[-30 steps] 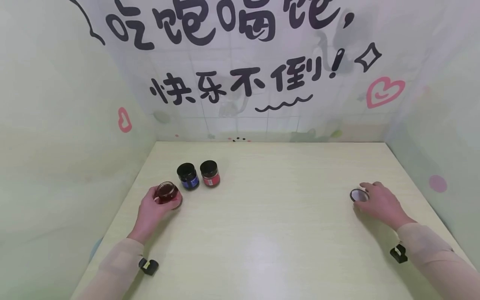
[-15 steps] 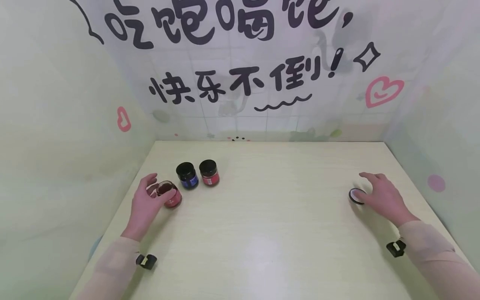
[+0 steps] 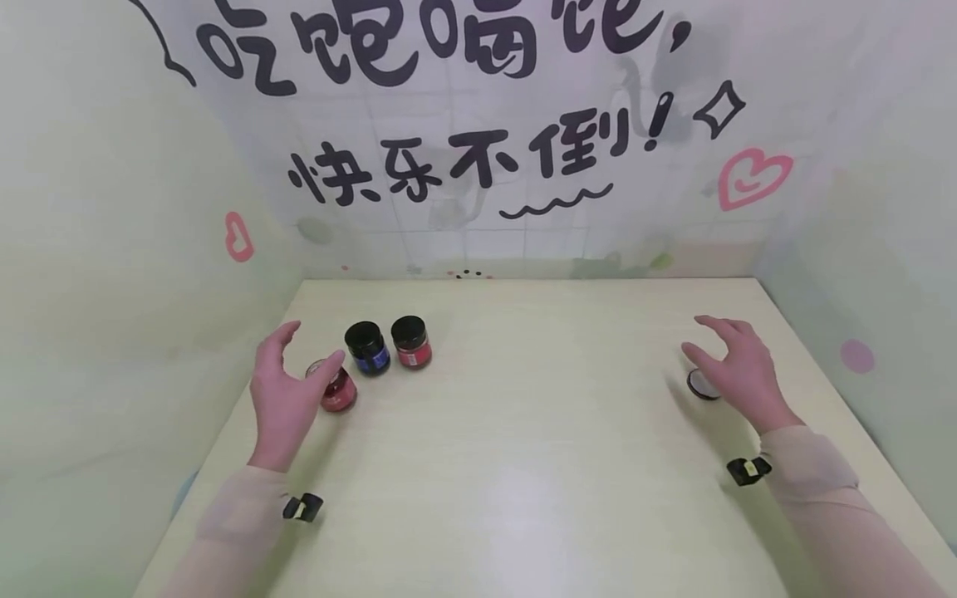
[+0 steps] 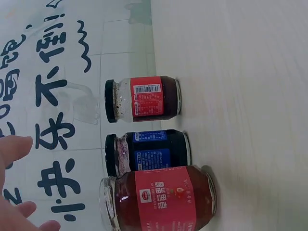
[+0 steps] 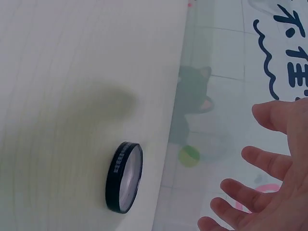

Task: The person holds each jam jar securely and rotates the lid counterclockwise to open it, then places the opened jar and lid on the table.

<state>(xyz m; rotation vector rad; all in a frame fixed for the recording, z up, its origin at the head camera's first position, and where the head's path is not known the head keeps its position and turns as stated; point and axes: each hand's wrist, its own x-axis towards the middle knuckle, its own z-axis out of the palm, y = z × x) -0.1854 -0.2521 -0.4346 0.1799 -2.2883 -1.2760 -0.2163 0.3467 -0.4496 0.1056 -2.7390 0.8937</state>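
A lidless jam jar (image 3: 340,394) with a red label and dark red contents stands upright at the table's left; in the left wrist view, the same jar (image 4: 166,199) shows its bare glass mouth. My left hand (image 3: 282,403) is spread above and beside it, thumb overlapping the jar's mouth in the head view, holding nothing. Far to the right, a black-rimmed jar lid (image 3: 701,384) lies with its pale inside up. Over it hovers my right hand (image 3: 740,374), fingers apart and holding nothing. In the right wrist view, the lid (image 5: 124,178) lies apart from the fingers.
Behind the lidless jar stand two jars with black lids, a blue-labelled one (image 3: 368,349) and a red-labelled one (image 3: 412,342). The pale wooden table (image 3: 523,448) meets printed walls at the back and both sides. A black wrist camera hangs at each sleeve.
My left hand has let go of the lidless jar and drawn up from it. My right hand has released the lid and lifted off. Both things stay on the table.
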